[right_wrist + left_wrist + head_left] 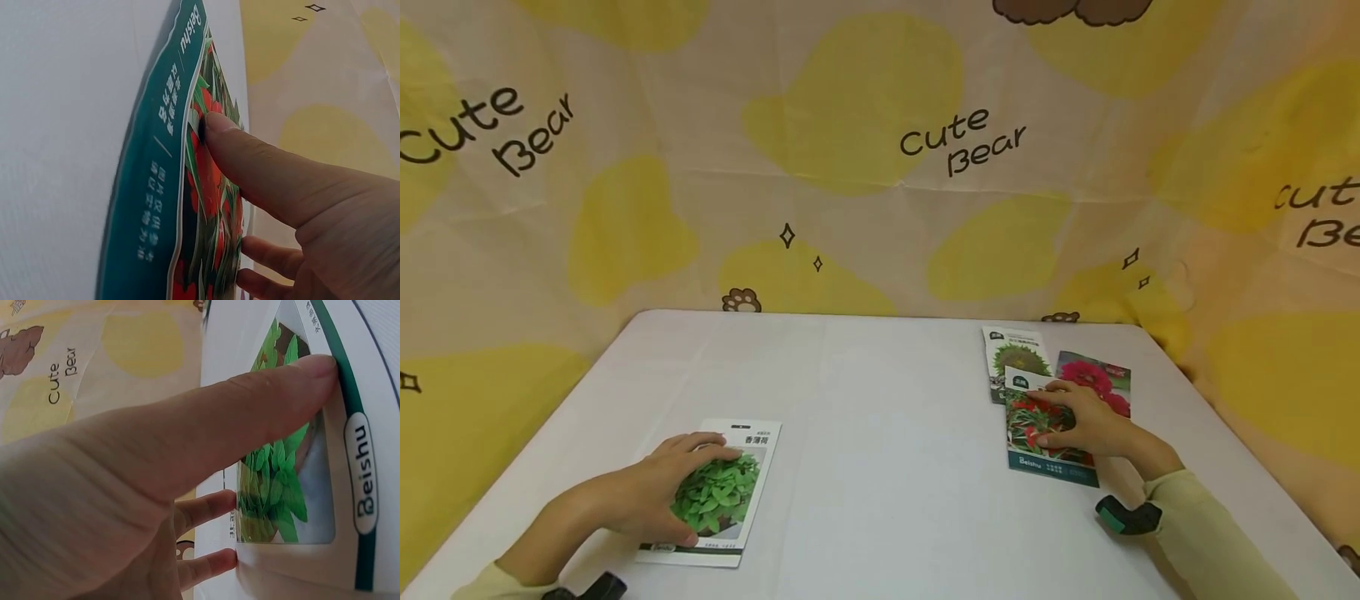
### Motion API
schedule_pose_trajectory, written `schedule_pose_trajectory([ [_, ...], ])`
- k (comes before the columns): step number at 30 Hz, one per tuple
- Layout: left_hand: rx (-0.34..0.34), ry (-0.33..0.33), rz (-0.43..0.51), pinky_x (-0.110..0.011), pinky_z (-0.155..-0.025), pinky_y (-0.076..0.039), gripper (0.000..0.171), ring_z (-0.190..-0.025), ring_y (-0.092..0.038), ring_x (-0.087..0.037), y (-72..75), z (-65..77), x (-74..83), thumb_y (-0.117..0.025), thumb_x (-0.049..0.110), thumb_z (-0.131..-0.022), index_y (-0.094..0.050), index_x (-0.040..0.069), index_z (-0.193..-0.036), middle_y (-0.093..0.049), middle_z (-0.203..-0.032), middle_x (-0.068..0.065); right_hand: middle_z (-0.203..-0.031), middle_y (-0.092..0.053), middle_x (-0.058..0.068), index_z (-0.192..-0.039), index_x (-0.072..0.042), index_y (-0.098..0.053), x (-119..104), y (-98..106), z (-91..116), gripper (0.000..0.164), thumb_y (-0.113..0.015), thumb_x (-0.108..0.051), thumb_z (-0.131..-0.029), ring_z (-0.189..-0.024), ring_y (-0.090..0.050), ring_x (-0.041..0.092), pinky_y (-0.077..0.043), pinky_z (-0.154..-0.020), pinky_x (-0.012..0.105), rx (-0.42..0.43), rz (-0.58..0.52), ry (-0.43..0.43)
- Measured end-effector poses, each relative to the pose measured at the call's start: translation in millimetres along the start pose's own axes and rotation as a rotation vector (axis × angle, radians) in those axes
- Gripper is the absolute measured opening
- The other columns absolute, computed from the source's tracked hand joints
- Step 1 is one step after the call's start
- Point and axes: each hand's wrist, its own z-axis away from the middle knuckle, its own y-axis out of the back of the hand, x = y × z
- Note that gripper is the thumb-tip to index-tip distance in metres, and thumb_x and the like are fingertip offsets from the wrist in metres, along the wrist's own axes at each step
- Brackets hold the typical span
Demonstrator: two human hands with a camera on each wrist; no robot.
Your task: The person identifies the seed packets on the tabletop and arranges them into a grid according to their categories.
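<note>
On the left of the table, my left hand (651, 496) rests on a white seed packet (730, 500) with a picture of green leaves. Its thumb (275, 403) lies across the picture near the packet's green stripe, the other fingers spread toward the far part. At the right, my right hand (1097, 423) touches a seed packet with red flowers and a teal band (1052, 468). Thumb (250, 156) and fingertips lie apart on its printed face. Behind that packet are a sunflower seed packet (1018, 354) and a packet with pink flowers (1093, 375), both partly covered.
A white table (865, 467) spreads between the two packets' places. Behind it hangs a yellow-patterned cloth (850, 100) printed with "Cute Bear". Dark bands sit at both wrists, below light sleeves (1210, 525).
</note>
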Motion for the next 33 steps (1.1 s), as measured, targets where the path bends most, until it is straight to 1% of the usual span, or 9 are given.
schedule_pose_trajectory([
  [9, -0.008, 0.007, 0.002, -0.07, -0.097, -0.043, 0.095, -0.142, -0.029, -0.049, 4.0, -4.0, 0.7, -0.093, 0.036, -0.066, -0.046, 0.029, -0.148, -0.031, -0.159, -0.017, -0.139, -0.051, 0.029, -0.141, -0.008, -0.059, -6.1, 1.5, 1.0, 0.071, -0.085, -0.035, -0.081, -0.129, -0.042, 0.055, -0.035, -0.098, 0.078, 0.003, 0.001, 0.014],
  [18, -0.008, -0.006, -0.002, -0.07, -0.097, -0.042, 0.095, -0.142, -0.028, -0.051, 4.8, -4.5, -0.1, -0.093, 0.036, -0.066, -0.046, 0.027, -0.148, -0.032, -0.158, -0.017, -0.138, -0.05, 0.026, -0.143, -0.012, -0.058, -7.6, -0.2, 2.1, 0.074, -0.086, -0.038, -0.078, -0.127, -0.043, 0.051, -0.039, -0.096, 0.076, -0.027, 0.013, -0.002],
  [25, -0.006, -0.002, -0.003, -0.072, -0.097, -0.041, 0.095, -0.142, -0.028, -0.051, 2.6, -4.1, -0.8, -0.093, 0.036, -0.066, -0.046, 0.027, -0.148, -0.032, -0.158, -0.017, -0.132, -0.054, 0.021, -0.14, -0.013, -0.061, -15.9, -3.0, 1.3, 0.071, -0.086, -0.037, -0.078, -0.122, -0.047, 0.045, -0.04, -0.096, 0.073, -0.049, 0.011, 0.031],
  [30, -0.002, 0.002, -0.003, -0.069, -0.096, -0.042, 0.095, -0.14, -0.031, -0.048, 0.2, -3.6, -1.8, -0.093, 0.036, -0.065, -0.047, 0.028, -0.147, -0.034, -0.157, -0.017, -0.131, -0.054, 0.017, -0.141, -0.015, -0.061, -23.2, -7.6, -0.6, 0.071, -0.086, -0.038, -0.078, -0.125, -0.045, 0.043, -0.035, -0.1, 0.075, -0.067, 0.008, 0.016],
  [33, -0.002, 0.004, 0.0, -0.069, -0.096, -0.043, 0.095, -0.14, -0.031, -0.048, -0.6, -3.4, -2.4, -0.093, 0.036, -0.065, -0.047, 0.027, -0.147, -0.033, -0.157, -0.017, -0.133, -0.053, 0.017, -0.141, -0.016, -0.061, -26.5, -9.4, -1.5, 0.07, -0.085, -0.038, -0.079, -0.124, -0.045, 0.041, -0.038, -0.1, 0.072, -0.07, 0.001, 0.026],
])
